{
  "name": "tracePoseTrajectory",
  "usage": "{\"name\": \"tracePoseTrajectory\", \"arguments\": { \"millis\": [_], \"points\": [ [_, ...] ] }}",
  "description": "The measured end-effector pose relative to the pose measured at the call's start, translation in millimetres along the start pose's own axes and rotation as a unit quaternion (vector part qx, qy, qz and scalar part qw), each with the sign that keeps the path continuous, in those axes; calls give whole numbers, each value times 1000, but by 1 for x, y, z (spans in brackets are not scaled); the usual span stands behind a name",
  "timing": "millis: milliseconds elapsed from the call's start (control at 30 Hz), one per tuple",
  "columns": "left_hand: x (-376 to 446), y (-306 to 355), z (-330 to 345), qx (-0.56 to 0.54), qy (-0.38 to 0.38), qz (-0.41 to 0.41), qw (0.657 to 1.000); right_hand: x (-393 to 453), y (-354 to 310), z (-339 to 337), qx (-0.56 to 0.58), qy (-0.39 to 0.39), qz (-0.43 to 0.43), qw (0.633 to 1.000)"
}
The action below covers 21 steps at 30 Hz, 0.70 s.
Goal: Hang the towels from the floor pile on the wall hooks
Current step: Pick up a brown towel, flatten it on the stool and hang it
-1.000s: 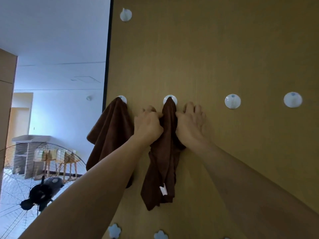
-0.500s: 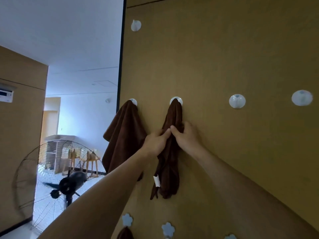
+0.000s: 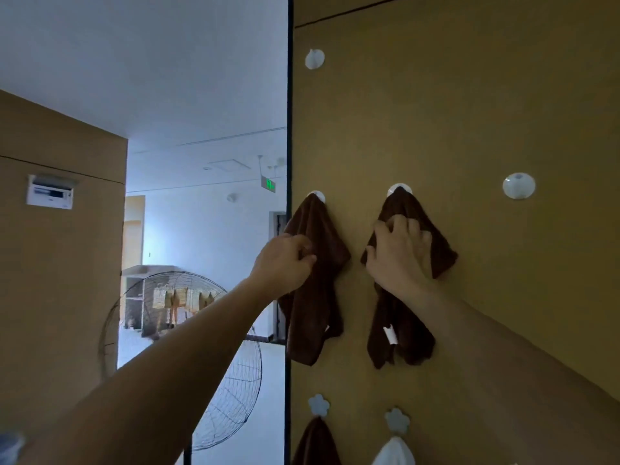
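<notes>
Two brown towels hang on round white wall hooks on the tan panel. My left hand [image 3: 285, 260] grips the left brown towel [image 3: 313, 317] by its upper edge, below its hook [image 3: 317, 195]. The fingers of my right hand [image 3: 401, 256] are bent into the cloth of the right brown towel [image 3: 402, 340], just under its hook [image 3: 399, 187]. That towel is spread wide at hand height and shows a white tag [image 3: 390, 334]. The floor pile is out of view.
An empty round hook [image 3: 518, 185] sits to the right, another [image 3: 314, 58] higher up. Below are flower-shaped hooks [image 3: 318, 405], one with a brown towel [image 3: 315, 444] and one with a white towel [image 3: 392, 453]. A large standing fan [image 3: 231, 397] stands at lower left beside the panel's edge.
My left hand left the right towel and moved left onto the left towel. My right hand stayed on the right towel, which is now spread wider.
</notes>
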<state>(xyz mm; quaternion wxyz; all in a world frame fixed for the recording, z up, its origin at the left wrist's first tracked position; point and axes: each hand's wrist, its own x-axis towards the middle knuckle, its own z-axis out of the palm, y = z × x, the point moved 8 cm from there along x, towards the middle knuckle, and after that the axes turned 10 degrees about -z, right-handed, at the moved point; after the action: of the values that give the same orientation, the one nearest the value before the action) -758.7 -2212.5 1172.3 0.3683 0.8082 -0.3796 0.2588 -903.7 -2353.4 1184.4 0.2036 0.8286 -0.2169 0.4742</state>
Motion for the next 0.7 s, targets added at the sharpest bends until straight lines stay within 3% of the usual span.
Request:
{"name": "tracePoseTrajectory", "arguments": {
  "millis": [400,700],
  "points": [
    [-72,-237,-114,151,-16,-72,986,-28,-277,70,139,-122,-110,977],
    [-144,-429,-208,221,-29,-215,951,-61,-513,127,289,-210,-222,907]
  ]
}}
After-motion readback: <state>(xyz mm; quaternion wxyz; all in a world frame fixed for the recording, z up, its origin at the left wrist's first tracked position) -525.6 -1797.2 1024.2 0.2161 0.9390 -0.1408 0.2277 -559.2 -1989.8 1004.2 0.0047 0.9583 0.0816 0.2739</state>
